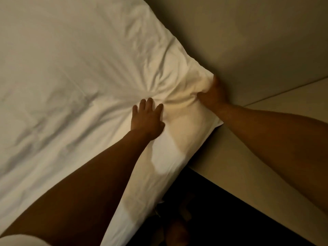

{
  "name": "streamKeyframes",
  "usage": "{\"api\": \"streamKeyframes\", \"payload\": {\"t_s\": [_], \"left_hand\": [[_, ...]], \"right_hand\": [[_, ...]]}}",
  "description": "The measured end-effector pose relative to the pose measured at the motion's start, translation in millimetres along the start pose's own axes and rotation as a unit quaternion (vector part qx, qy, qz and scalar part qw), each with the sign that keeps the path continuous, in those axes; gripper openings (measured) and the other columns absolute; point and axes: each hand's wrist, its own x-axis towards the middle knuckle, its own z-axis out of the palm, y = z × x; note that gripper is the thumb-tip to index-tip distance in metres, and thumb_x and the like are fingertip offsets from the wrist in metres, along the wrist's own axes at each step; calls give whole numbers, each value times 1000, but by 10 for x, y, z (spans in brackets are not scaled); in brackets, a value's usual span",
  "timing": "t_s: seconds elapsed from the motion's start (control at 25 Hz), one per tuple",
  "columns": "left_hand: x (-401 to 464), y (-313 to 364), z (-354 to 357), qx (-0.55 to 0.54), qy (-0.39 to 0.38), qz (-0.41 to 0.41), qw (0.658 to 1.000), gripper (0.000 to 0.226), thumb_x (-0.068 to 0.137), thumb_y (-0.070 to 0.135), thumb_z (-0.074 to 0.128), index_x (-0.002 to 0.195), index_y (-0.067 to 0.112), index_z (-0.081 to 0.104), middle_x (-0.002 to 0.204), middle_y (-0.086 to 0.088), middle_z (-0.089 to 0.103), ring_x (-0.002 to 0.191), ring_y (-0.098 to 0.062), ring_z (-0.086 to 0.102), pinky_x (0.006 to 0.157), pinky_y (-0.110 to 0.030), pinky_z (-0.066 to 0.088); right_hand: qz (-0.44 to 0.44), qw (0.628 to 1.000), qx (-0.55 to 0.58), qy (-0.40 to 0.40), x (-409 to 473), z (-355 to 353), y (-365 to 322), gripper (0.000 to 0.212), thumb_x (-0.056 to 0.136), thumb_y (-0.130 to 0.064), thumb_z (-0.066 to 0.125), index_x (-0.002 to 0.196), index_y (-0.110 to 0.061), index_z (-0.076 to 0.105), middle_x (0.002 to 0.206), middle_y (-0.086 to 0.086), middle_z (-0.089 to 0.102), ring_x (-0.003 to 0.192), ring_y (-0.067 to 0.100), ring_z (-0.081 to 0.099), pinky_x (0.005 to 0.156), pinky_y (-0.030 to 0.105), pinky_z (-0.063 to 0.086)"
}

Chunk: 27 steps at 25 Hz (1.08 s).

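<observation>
The right hand (213, 95) grips the sheet (71, 68) corner near the wall (248, 41). The left hand (147, 119) presses flat just beside it, fingers straight. Wrinkles fan out between the hands, so smoothing seems unfinished.

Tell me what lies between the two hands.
Head view: only creased white sheet lies between the left hand, resting flat, and the right hand, gripping its corner.

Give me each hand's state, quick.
Left hand: open, fingers straight, pressing flat on the white bedding.
Right hand: closed, gripping the bedding's bunched corner.
</observation>
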Motion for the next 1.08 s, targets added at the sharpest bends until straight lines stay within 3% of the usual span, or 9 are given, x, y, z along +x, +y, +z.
{"api": "streamKeyframes", "payload": {"t_s": [0.2, 0.32, 0.44, 0.52, 0.64, 0.8, 0.88, 1.0, 1.08], "left_hand": [[-57, -88, 98, -35, -11, 12, 999, 70, 95, 48, 46, 156, 24, 22, 166, -16, 8, 153, -36, 3, 122, -55, 11], [-135, 14, -123, -239, -27, -50, 969, 75, 95, 64, 42, 153, 19, 31, 163, -12, 24, 152, -28, 18, 122, -48, 18], [-230, 123, -489, -590, -67, -190, 782, 88, 82, 74, 57, 145, 15, 41, 136, -13, 58, 126, -31, 56, 99, -36, 44], [-438, 48, -650, -630, -16, -269, 728, 74, 79, 57, 71, 130, 8, 51, 115, -17, 66, 104, -37, 66, 84, -39, 56], [-1095, -444, -686, -661, 80, -361, 652, 34, 78, 10, 70, 111, 5, 65, 97, -11, 71, 90, -32, 70, 76, -42, 61], [-2388, -1124, -529, -767, 88, -366, 520, 39, 79, -7, 71, 117, -3, 65, 108, -18, 73, 100, -36, 71, 88, -49, 58], [-2907, -1299, -438, -792, 83, -350, 494, 41, 80, -9, 71, 119, -4, 65, 110, -22, 72, 103, -39, 70, 92, -52, 56], [-3689, -1465, -375, -779, 116, -346, 509, 37, 79, -5, 74, 116, 0, 70, 104, -19, 75, 97, -37, 73, 88, -53, 58], [-4257, -1506, -300, -769, 143, -337, 525, 41, 76, 3, 79, 116, 6, 71, 104, -14, 76, 96, -35, 73, 86, -54, 59]], "right_hand": [[-67, 994, -78, 26, 49, -19, 24, 71, 81, -41, 76, 134, -2, 50, 129, 22, 60, 119, 41, 57, 94, 47, 48], [-77, 989, -96, 82, -682, 163, -216, 58, 89, -42, 68, 134, -7, 57, 119, 19, 68, 111, 39, 63, 88, 43, 51], [-126, 983, -122, 52, -1669, 524, -636, 37, 95, -37, 58, 125, -16, 63, 109, 10, 72, 101, 32, 69, 80, 37, 51], [-158, 982, -107, -10, -2174, 777, -890, 25, 94, -34, 59, 108, -15, 69, 98, 9, 75, 91, 32, 71, 74, 36, 52], [-127, 966, 123, -187, -2711, 915, -1154, 8, 84, -18, 72, 91, -14, 71, 86, 10, 74, 79, 28, 69, 73, 40, 56], [96, 789, 386, -468, -3402, 842, -1305, 20, 88, -4, 61, 69, -10, 62, 66, 16, 62, 58, 26, 58, 62, 36, 51], [93, 821, 346, -445, -3595, 813, -1467, 24, 93, -21, 59, 76, -6, 67, 66, 16, 66, 55, 27, 60, 58, 35, 53], [-68, 915, 226, -327, -4064, 914, -2171, 52, 84, -61, 64, 94, -10, 66, 70, 8, 70, 59, 24, 65, 62, 39, 56], [-167, 928, 103, -317, -4588, 1105, -2759, 85, 70, -82, 61, 122, -15, 55, 97, 1, 69, 81, 20, 68, 76, 39, 58]]}}
